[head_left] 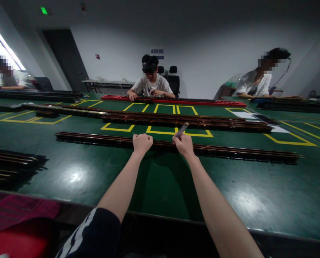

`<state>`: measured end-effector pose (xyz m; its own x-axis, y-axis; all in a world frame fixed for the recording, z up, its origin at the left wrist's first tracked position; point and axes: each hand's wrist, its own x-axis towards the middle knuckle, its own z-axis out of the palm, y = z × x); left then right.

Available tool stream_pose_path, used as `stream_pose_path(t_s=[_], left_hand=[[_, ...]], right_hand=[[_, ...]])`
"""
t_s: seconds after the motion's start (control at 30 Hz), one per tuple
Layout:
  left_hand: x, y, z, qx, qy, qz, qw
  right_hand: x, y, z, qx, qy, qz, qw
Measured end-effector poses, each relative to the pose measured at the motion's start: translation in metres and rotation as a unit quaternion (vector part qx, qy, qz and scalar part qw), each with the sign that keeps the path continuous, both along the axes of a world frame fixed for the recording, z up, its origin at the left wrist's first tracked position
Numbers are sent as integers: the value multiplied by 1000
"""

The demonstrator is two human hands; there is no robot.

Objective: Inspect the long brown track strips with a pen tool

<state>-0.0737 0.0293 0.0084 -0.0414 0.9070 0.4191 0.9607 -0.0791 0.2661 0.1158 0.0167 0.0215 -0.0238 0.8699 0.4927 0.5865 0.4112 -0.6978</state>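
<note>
Through the head camera I read one sign (157, 51) on the wall, in the upper middle of the frame: "成品存放区". It has a blue strip under it, whose writing is too small for me. In the upper left a green sign (44, 10) is shining, and its symbol I cannot read surely.

In the centre, my left hand (143, 144) is over the near bundle of strips (230, 150). Its fingers are curled closed, but the inner side is hidden, so I cannot tell if they pinch the strips. My right hand (184, 145) is a little to the right, with the fingers pinching a pen (182, 129). The pen leans, its upper end to the right, and its lower end is at the same bundle; if it touches, I cannot tell.

This bundle is long and dark, and crosses the middle of the frame, from centre left to the right side. Between it and the near edge of the table (165, 186), a wide band of green surface gives room below my hands. Behind the bundle there are yellow outlines (203, 133), then a longer stack of strips (189, 121) lying across some of them. This stack limits the room in front of my hands. Farther, a red tray (224, 103) lies before a seated person (151, 86). At the left edge of the frame are more dark strips (12, 163).
</note>
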Motion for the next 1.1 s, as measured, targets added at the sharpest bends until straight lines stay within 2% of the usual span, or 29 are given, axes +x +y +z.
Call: stream_pose_path(t_s=[0.2, 0.57, 0.87, 0.93, 1.1], left_hand=[[-1, -1, 0, -12, -12, -11, 1000], [2, -3, 0, 12, -6, -22, 1000], [38, -14, 0, 49, 83, -112, 989], [44, -14, -1, 29, 99, -113, 988], [46, -12, -1, 7, 72, -106, 992]], right_hand=[[9, -2, 7, 3, 50, -43, 998], [7, -2, 4, 25, 39, -26, 999], [8, 1, 3, 21, 24, -37, 999], [8, 1, 3, 19, 35, -34, 999], [9, 1, 2, 10, 56, -18, 998]])
